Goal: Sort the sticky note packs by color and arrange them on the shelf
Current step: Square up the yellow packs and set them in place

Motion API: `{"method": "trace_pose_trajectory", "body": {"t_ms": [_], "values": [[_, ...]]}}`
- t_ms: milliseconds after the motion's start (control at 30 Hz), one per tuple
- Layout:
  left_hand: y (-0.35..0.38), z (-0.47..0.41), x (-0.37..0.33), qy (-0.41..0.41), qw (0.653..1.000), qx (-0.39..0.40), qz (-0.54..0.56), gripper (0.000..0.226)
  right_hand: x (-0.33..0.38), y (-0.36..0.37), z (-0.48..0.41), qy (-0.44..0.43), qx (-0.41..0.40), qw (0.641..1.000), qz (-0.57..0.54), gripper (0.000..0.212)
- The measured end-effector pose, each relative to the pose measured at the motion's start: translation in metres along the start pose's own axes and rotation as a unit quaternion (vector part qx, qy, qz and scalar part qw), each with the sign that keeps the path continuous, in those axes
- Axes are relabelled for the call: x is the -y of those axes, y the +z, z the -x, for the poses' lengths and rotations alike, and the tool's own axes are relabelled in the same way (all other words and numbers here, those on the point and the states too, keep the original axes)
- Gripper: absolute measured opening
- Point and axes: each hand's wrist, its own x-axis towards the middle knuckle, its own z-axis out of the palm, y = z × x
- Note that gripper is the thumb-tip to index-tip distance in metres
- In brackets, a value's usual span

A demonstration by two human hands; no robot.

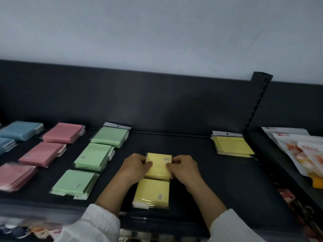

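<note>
the dark shelf (192,154) carries blue packs (19,131) at its left edge, then pink packs (43,153), then green packs (92,159), each in a column running back to front. a yellow stack (232,145) sits in the back right corner and a yellow pile (152,193) at the front edge. just behind the pile, the left hand (135,167) and right hand (185,167) each pinch a side of a yellow pack (158,165).

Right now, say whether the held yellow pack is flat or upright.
Flat: pack faces up; left hand and right hand pinch its sides.
</note>
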Motion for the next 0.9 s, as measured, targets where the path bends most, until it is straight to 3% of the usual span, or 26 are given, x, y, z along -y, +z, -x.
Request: {"method": "trace_pose_trajectory", "body": {"t_ms": [233, 433, 633, 767, 900], "values": [[0.001, -0.003, 0.002, -0.006, 0.999, 0.014, -0.050, 0.034, -0.001, -0.001, -0.001, -0.007, 0.008, 1.000, 0.012, 0.016], [-0.003, 0.012, -0.030, 0.034, 0.980, -0.088, -0.176, 0.043, -0.004, -0.022, 0.003, 0.002, 0.035, 0.999, 0.012, 0.041], [-0.006, 0.021, -0.077, 0.125, 0.950, -0.107, -0.264, 0.049, -0.028, -0.080, -0.004, -0.001, 0.000, 0.990, 0.144, 0.059], [-0.002, 0.016, -0.109, 0.136, 0.939, -0.055, -0.310, 0.048, -0.052, -0.134, -0.018, 0.029, -0.078, 0.954, 0.287, 0.052], [0.009, 0.004, -0.135, 0.157, 0.924, -0.031, -0.347, 0.049, -0.063, -0.172, -0.038, 0.068, -0.123, 0.936, 0.322, 0.050]]}}
